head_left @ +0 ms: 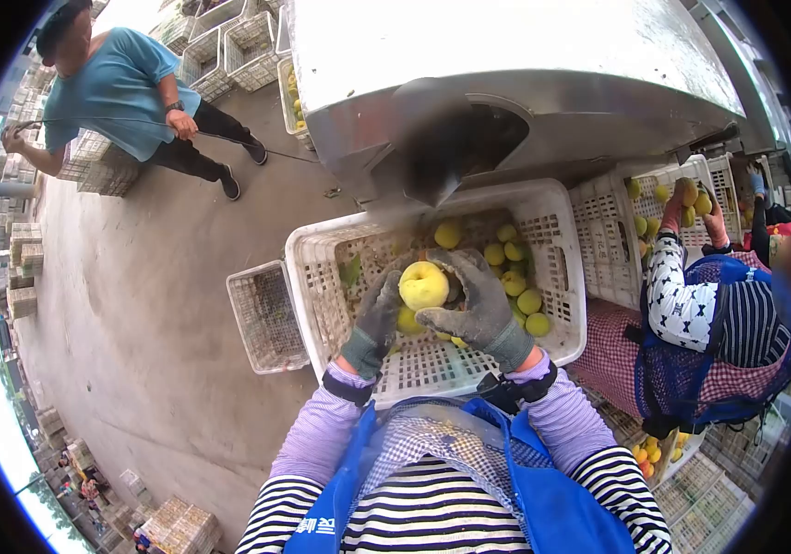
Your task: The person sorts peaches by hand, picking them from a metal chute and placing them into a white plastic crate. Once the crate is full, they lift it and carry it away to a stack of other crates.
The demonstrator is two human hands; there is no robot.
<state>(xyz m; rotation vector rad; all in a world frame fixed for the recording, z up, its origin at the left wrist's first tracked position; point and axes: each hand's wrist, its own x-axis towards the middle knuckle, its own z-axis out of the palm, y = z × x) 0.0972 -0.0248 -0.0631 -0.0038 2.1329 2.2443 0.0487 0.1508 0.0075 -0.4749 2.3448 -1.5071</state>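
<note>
A yellow peach (pixel 424 284) is cupped between my two gloved hands, above a white plastic crate (pixel 299 277). My left hand (pixel 376 319), in a dark grey glove, is closed against the left side of the peach; its fingertips are partly hidden. From the right, my right hand (pixel 480 309) curls round the same peach, thumb below it. Several yellow-green peaches (pixel 529 301) lie in the crate, mostly on its right side. One more peach (pixel 408 320) shows just below the held one, and a green leaf (pixel 350 271) rests at the crate's left.
A metal machine (pixel 525 102) with a dark opening overhangs the crate's far side. An empty crate (pixel 268 319) stands on the floor at left. A co-worker (pixel 719 314) at right handles peaches over another crate. Another person (pixel 128 102) walks at upper left holding a long thin cord.
</note>
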